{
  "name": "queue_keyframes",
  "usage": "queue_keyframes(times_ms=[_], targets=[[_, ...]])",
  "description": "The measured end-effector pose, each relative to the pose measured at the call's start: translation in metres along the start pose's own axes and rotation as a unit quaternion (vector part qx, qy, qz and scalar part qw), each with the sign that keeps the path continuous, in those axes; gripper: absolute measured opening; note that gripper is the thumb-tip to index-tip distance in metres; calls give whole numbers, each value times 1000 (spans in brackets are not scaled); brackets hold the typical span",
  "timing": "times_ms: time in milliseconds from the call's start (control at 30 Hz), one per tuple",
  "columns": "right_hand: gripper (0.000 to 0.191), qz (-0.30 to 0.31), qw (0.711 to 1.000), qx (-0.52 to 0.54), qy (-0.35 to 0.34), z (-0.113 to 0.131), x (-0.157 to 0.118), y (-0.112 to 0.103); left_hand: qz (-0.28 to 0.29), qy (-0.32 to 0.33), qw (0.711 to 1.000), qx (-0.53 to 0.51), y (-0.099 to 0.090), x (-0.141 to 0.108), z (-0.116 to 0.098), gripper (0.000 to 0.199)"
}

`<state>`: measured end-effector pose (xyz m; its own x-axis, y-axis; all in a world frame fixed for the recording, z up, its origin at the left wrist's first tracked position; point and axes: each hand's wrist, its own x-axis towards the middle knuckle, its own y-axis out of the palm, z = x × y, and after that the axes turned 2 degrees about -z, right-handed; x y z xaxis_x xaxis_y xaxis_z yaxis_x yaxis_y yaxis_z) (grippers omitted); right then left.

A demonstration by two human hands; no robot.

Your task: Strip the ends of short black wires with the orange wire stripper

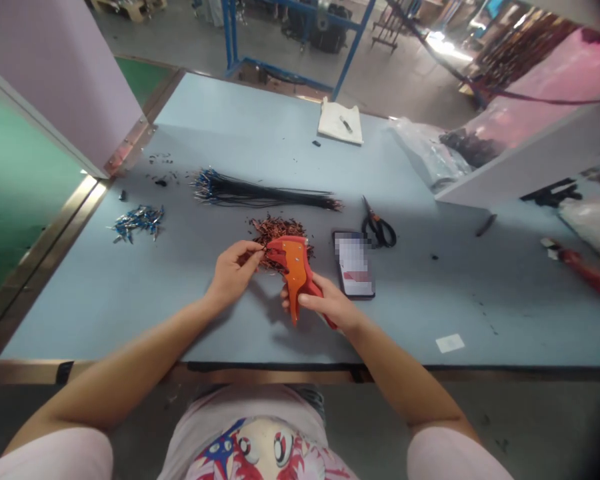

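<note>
My right hand [325, 303] is wrapped round the handles of a red and orange wire stripper [296, 263], held over a pile of short copper-coloured scraps [275, 227]. At the tool's jaws, my left hand [236, 267] pinches a thin dark piece, probably a wire; its far end is hidden by the jaws. Behind the pile lies a long bundle of black wires [265, 195] with blue and metal ends at its left. A small heap of blue terminals [139, 222] sits further left.
Right of the tool lie a phone [355, 265] and black scissors [379, 227]. A white cloth [340, 122] is near the table's back edge. Plastic bags [430, 157] and a white panel [510, 157] stand at the right; a red tool [587, 272] lies far right. A pale card [450, 343] is near the front.
</note>
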<state>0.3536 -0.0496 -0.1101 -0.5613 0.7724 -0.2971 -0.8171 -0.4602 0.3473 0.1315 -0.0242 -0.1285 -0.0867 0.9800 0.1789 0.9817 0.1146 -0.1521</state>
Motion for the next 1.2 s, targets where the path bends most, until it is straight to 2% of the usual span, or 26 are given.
queue_keyframes(times_ms=[133,300,467,700,1200], targets=[[46,-56,998,3,16,0,-3,3,-35,13,999,24,-2,2,2,15],[44,-76,995,57,33,0,-3,6,-15,50,997,64,-2,-2,3,15],[43,-63,995,68,30,3,-5,7,5,74,993,89,-1,-5,1,15],[40,-42,997,56,29,5,-7,10,29,61,995,75,-1,-6,-1,17],[32,-7,1000,12,17,7,-10,14,56,107,992,30,-9,-2,-13,14]])
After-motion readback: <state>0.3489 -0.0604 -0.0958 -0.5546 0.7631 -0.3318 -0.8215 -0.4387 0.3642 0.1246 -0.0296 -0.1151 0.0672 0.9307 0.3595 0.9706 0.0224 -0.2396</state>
